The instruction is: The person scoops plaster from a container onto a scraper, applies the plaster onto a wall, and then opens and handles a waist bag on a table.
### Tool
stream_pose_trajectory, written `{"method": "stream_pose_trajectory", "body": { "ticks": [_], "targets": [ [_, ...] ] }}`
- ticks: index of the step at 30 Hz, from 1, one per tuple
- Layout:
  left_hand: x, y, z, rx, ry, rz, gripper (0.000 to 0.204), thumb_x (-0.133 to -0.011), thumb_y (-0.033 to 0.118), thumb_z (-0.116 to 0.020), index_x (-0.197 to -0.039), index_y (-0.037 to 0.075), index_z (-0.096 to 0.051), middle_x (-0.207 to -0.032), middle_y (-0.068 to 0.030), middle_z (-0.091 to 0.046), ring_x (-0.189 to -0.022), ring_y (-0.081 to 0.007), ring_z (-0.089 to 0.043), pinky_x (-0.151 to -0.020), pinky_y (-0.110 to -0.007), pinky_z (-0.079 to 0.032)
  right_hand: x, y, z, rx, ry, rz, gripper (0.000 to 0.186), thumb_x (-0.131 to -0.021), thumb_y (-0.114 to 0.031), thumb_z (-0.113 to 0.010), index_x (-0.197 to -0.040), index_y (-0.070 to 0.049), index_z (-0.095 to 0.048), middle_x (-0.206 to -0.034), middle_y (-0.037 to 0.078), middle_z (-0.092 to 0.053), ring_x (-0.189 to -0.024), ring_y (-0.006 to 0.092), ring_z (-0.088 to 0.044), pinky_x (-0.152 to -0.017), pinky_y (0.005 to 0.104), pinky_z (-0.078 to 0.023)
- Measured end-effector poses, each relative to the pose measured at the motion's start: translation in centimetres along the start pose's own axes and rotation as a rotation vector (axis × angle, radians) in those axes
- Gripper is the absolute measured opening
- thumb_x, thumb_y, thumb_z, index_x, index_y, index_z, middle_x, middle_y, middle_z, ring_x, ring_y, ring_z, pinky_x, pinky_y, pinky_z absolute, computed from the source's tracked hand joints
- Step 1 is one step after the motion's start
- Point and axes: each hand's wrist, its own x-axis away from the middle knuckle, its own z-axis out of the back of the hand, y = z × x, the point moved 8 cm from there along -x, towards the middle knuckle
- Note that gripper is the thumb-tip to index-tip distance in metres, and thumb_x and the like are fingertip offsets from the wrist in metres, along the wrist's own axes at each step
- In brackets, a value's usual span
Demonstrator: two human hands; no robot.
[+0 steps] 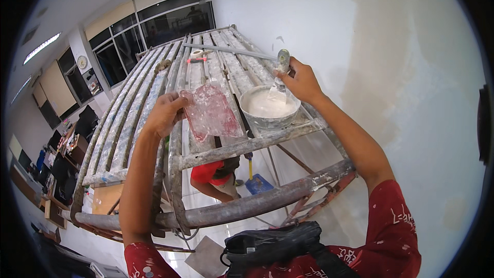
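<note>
My left hand (168, 111) grips the left edge of a flat red board (210, 113) smeared with white, held over the scaffold planks. My right hand (299, 80) is closed on the grey-green handle of a putty knife (281, 66). The knife's white-coated blade points down into white paste in a grey round bowl (267, 121), which rests on the scaffold's near end, right of the board.
The scaffold (236, 146) has paint-spattered planks, carrying a long metal bar (231, 50), a tape roll (196, 53) and a red tool (196, 61). A person in red (208, 172) is underneath, near a blue dustpan (259, 184). A wall (411, 72) stands right; desks and chairs stand left.
</note>
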Motion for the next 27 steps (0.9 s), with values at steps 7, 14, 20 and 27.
{"method": "stream_pose_trajectory", "body": {
  "ticks": [7, 14, 20, 27],
  "targets": [
    [0.7, -0.9, -0.9, 0.123, 0.036, 0.099, 0.013, -0.095, 0.020, -0.052, -0.104, 0.010, -0.051, -0.085, -0.0017, -0.059, -0.067, -0.0130, -0.061, -0.057, -0.031, -0.055, 0.1, -0.3, 1.3, -0.091, 0.065, -0.044, 0.043, -0.083, -0.036, -0.071, -0.099, 0.003, -0.061, -0.071, 0.013, -0.064, -0.061, 0.0185, -0.058, -0.059, 0.0344, -0.047],
    [2.1, 1.2, -3.2, 0.199, 0.046, -0.014, 0.035, -0.088, 0.008, -0.065, -0.120, 0.004, -0.050, -0.097, -0.0077, -0.064, -0.076, -0.0165, -0.067, -0.064, -0.033, -0.058, 0.7, -0.4, 2.1, -0.178, 0.103, -0.087, 0.033, -0.081, -0.029, -0.070, -0.091, 0.001, -0.061, -0.071, 0.011, -0.064, -0.065, 0.0159, -0.059, -0.063, 0.0325, -0.049],
    [3.3, 5.3, -3.9, 0.067, 0.186, -0.038, 0.030, -0.088, 0.011, -0.060, -0.117, 0.002, -0.056, -0.102, -0.0094, -0.065, -0.085, -0.0185, -0.066, -0.072, -0.033, -0.056, 0.8, -1.1, 2.8, -0.220, 0.095, -0.010, 0.037, -0.079, -0.033, -0.069, -0.090, 0.002, -0.062, -0.072, 0.016, -0.066, -0.067, 0.0246, -0.064, -0.066, 0.0367, -0.050],
    [1.3, 10.8, -4.7, -0.485, 0.259, -0.573, 0.036, -0.090, 0.013, -0.055, -0.123, -0.001, -0.053, -0.104, -0.0096, -0.064, -0.087, -0.0126, -0.060, -0.076, -0.029, -0.049, 1.0, -2.5, 1.6, -0.185, 0.008, 0.011, 0.038, -0.080, -0.034, -0.069, -0.092, 0.003, -0.064, -0.074, 0.017, -0.067, -0.068, 0.0283, -0.066, -0.068, 0.0384, -0.051]
  ]
}}
